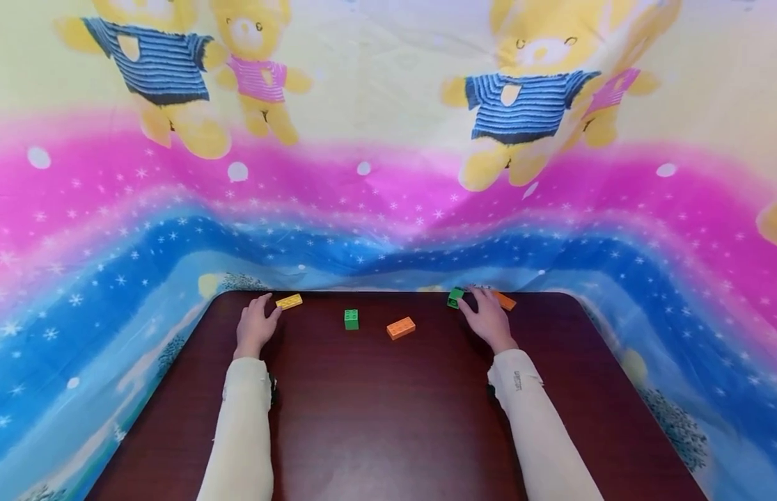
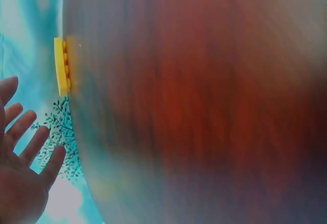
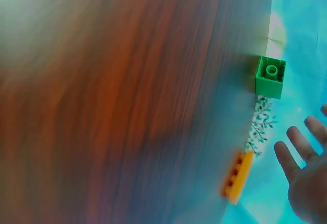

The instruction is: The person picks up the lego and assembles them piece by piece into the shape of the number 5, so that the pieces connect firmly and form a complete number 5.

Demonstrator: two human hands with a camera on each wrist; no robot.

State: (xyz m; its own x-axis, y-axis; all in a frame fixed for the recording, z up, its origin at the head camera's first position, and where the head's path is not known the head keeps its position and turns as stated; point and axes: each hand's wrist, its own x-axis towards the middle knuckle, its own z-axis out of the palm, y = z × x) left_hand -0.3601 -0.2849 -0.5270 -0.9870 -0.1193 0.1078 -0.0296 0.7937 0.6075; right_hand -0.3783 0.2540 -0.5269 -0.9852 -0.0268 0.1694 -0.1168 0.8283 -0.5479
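My left hand (image 1: 257, 327) is over the table's far left, fingers spread in the left wrist view, with nothing in its grasp. Just right of its fingertips lies a yellow toy brick (image 1: 289, 301), its studs showing. At the far right, my right hand (image 1: 487, 316) reaches between a green brick (image 1: 454, 298) and an orange brick (image 1: 504, 300), which it partly covers in the head view. The right wrist view shows its fingers (image 3: 291, 157) extended and apart from both bricks. That green brick (image 3: 270, 78) turns its hollow underside to the camera.
Between the hands, another green brick (image 1: 351, 319) and another orange brick (image 1: 401, 328) lie on the dark brown table (image 1: 388, 417). A patterned cloth (image 1: 376, 188) with bears hangs behind the table and along both its sides.
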